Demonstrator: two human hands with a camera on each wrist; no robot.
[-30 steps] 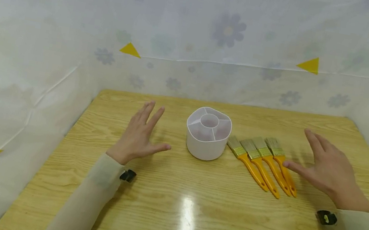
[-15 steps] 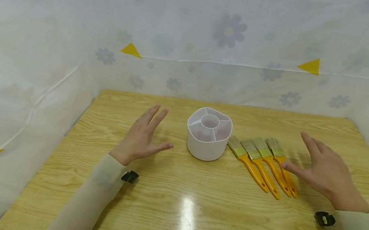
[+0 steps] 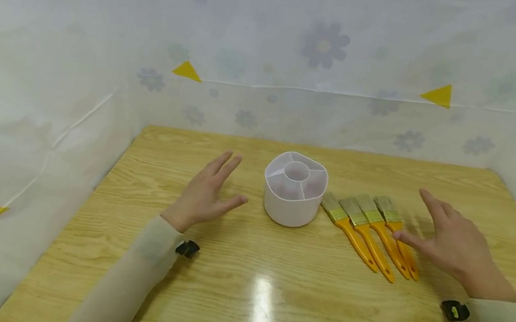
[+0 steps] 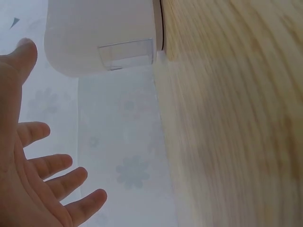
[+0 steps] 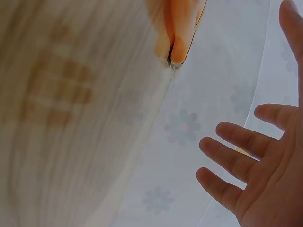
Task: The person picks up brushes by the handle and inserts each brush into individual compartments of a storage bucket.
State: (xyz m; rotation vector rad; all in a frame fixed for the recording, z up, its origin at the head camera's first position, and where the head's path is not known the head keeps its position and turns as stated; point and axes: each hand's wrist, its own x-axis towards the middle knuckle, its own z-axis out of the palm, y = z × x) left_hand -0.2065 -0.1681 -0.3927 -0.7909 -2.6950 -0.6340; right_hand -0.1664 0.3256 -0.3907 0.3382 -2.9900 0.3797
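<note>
A white round-cornered organizer (image 3: 290, 212) stands upright on the table, its top split into compartments around a central ring. To its right several paintbrushes (image 3: 361, 241) with orange handles lie fanned side by side, bristles pointing away. My left hand (image 3: 203, 197), fingers spread and holding nothing, is left of the organizer with a gap between. In the left wrist view the organizer's side (image 4: 102, 28) shows beyond the thumb. My right hand (image 3: 458, 249) hovers at the right of the brushes, fingers extended, its thumb overlapping the rightmost handle in the head view. The right wrist view shows that palm bare.
The wood-grain table (image 3: 214, 302) runs back to a pale flowered plastic sheet (image 3: 280, 28), which also encloses both sides. Yellow triangles (image 3: 437, 95) are stuck on the sheet. A dark wrist camera (image 3: 455, 311) sits below the right cuff, another at the left cuff.
My left hand has drifted slightly right, closer to the organizer. The right hand stays almost in place. The whole head view has shifted a little; organizer and brushes lie as before.
</note>
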